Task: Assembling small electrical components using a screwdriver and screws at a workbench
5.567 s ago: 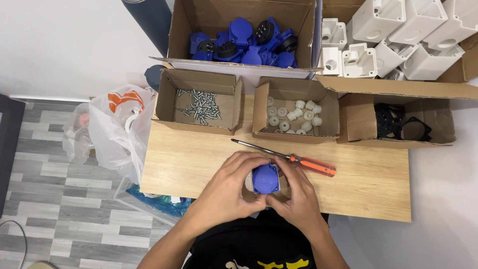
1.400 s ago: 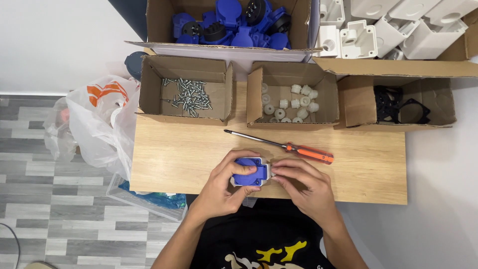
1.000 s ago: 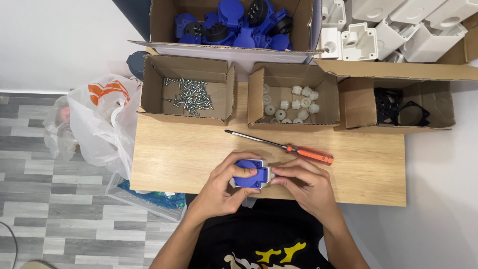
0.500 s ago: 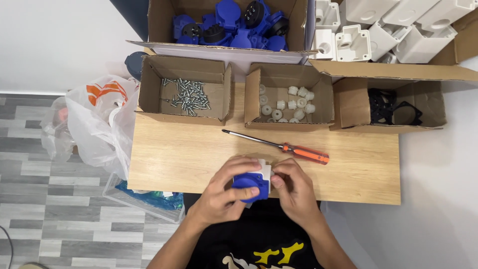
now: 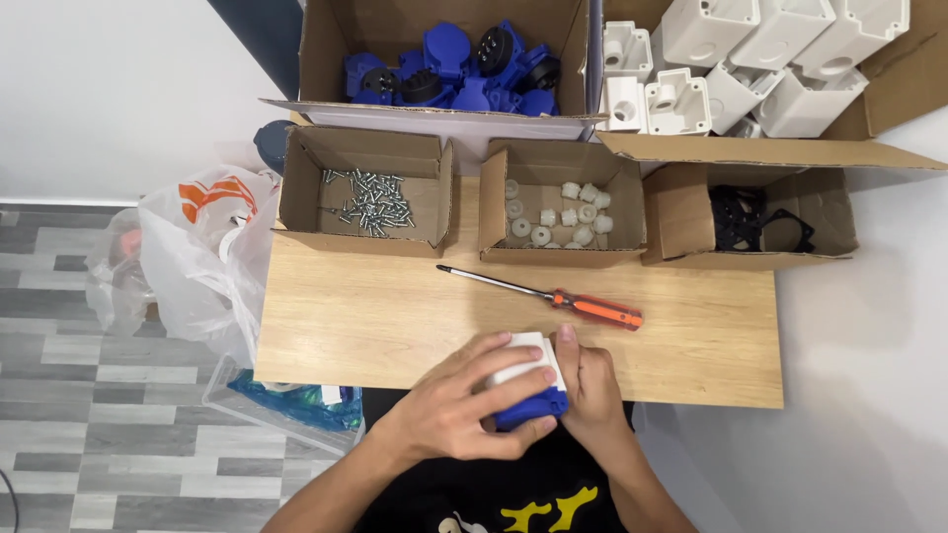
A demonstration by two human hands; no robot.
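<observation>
White box (image 5: 523, 357) now on top, blue cap (image 5: 531, 407) turned underneath, flipped since a moment ago; gripped at near bench (image 5: 395, 316) edge by left hand (image 5: 464, 405) and right hand (image 5: 591, 383), both closed round it. Screwdriver (image 5: 553, 296) just beyond, untouched.

White-and-blue plastic housing (image 5: 528, 383) sits between the left hand (image 5: 464, 410) and right hand (image 5: 590, 385). At 12 o'clock from it, orange-handled, steel-shafted screwdriver (image 5: 553, 297) on pale wood-grain tabletop (image 5: 365, 316). Brown cardboard boxes: silver screws (image 5: 367, 202), off-white round caps (image 5: 558, 212), black gaskets (image 5: 746, 217), blue-and-black parts (image 5: 449, 69), white casings (image 5: 750, 49). At 9 o'clock, white plastic bag with orange print (image 5: 202, 247); grey plank-pattern floor (image 5: 99, 434).
</observation>
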